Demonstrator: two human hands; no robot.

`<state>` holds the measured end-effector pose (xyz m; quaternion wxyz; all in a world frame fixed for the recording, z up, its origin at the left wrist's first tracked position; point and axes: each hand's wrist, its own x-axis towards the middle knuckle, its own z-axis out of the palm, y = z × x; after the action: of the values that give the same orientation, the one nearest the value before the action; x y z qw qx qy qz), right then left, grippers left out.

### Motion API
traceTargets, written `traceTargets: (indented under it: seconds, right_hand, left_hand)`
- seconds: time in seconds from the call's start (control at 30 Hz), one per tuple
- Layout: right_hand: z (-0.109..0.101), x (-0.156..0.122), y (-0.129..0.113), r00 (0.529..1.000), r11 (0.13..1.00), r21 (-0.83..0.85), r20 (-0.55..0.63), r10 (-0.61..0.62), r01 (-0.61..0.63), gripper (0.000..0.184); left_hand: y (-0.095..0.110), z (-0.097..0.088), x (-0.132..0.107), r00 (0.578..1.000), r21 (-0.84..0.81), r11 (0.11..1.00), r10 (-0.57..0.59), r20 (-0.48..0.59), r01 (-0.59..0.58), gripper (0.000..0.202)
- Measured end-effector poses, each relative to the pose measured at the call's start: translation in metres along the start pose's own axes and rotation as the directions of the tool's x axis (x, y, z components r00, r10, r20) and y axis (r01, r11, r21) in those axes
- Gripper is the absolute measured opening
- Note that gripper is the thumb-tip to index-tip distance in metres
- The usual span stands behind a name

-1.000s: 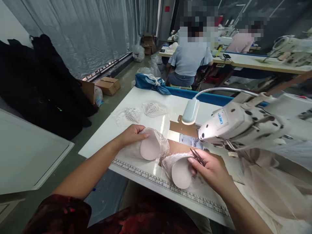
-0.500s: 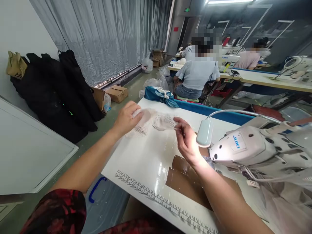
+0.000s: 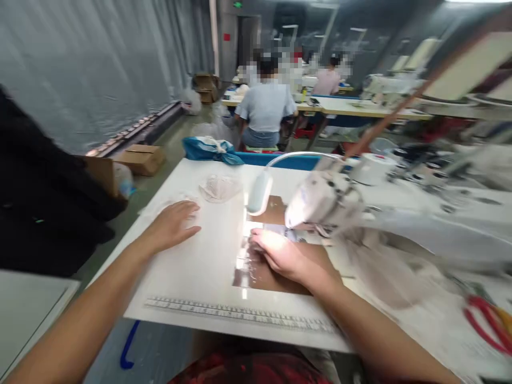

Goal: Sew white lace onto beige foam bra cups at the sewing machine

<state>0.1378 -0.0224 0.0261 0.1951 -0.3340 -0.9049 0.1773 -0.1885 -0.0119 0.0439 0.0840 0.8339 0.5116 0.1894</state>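
white laminate table (image 3: 208, 250), head view, blurred by motion. the left hand (image 3: 173, 226) is lying released, palm down, fingers spread flat on the table and grasping nothing. the right hand (image 3: 285, 257) is resting loosely curled on the brown patch (image 3: 260, 277) in the lamp's glare; whether it is gripping anything cannot be told. the lace piece (image 3: 219, 188) is lying on the table beyond the left hand, apart from its fingertips and just left of the lamp (image 3: 259, 192). the sewing machine (image 3: 320, 197) is standing just beyond the right hand. a printed ruler (image 3: 240, 313) is running along the table's near edge. red-handled scissors (image 3: 482, 320) are lying at far right. a grey curtain (image 3: 100, 64) is hanging along the left of the room. count: two hands, one lace piece, one lamp, one machine, one pair of scissors, and two people sitting with backs turned, one in pale blue (image 3: 266, 109), one in pink (image 3: 327, 81).
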Motion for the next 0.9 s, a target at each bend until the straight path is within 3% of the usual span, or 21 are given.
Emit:
traceTargets:
  seconds: [0.07, 0.17, 0.23, 0.33, 0.4, 0.47, 0.57, 0.67, 0.77, 0.9]
  right_hand:
    - [-0.014, -0.043, -0.002, 0.996, 0.996, -0.027, -0.027, 0.081, -0.081, 0.028]
    - [-0.032, -0.113, 0.003, 0.942, 0.962, -0.060, -0.229, 0.245, -0.265, 0.033]
    - [-0.046, -0.159, 0.010, 0.856, 0.922, -0.079, -0.408, 0.318, -0.380, 0.027]
    - [-0.066, -0.217, 0.024, 0.642, 0.810, -0.075, -0.653, 0.401, -0.582, 0.015]
    - [-0.076, -0.243, 0.035, 0.525, 0.725, -0.031, -0.711, 0.468, -0.688, 0.029]
    - [-0.080, -0.258, 0.047, 0.473, 0.665, 0.024, -0.685, 0.554, -0.746, 0.050]
    - [-0.078, -0.264, 0.056, 0.502, 0.664, 0.104, -0.571, 0.650, -0.741, 0.052]
    - [-0.071, -0.263, 0.055, 0.564, 0.729, 0.178, -0.522, 0.639, -0.661, 0.029]
    - [-0.068, -0.262, 0.049, 0.629, 0.822, 0.214, -0.552, 0.547, -0.528, 0.017]
    - [-0.071, -0.263, 0.045, 0.716, 0.911, 0.201, -0.567, 0.408, -0.361, 0.013]
  left_hand:
    - [0.026, -0.002, 0.004, 0.999, -0.078, 0.997, 0.000, 0.034, 0.003, 0.047]
    - [0.077, 0.006, 0.012, 0.978, -0.199, 0.978, 0.093, 0.187, -0.054, 0.042]
    - [0.117, 0.018, 0.018, 0.934, -0.300, 0.942, 0.233, 0.271, -0.148, 0.039]
    - [0.178, 0.043, 0.031, 0.843, -0.473, 0.859, 0.392, 0.367, -0.194, 0.036]
    - [0.216, 0.064, 0.046, 0.818, -0.563, 0.816, 0.409, 0.404, -0.130, 0.039]
    - [0.249, 0.090, 0.066, 0.838, -0.627, 0.779, 0.344, 0.423, -0.003, 0.049]
    - [0.291, 0.133, 0.102, 0.870, -0.717, 0.636, 0.141, 0.472, 0.286, 0.072]
    - [0.318, 0.168, 0.132, 0.866, -0.818, 0.326, -0.002, 0.501, 0.474, 0.070]
    - [0.329, 0.185, 0.146, 0.843, -0.814, 0.260, 0.003, 0.538, 0.519, 0.058]
    - [0.325, 0.180, 0.149, 0.841, -0.818, 0.233, 0.003, 0.542, 0.526, 0.057]
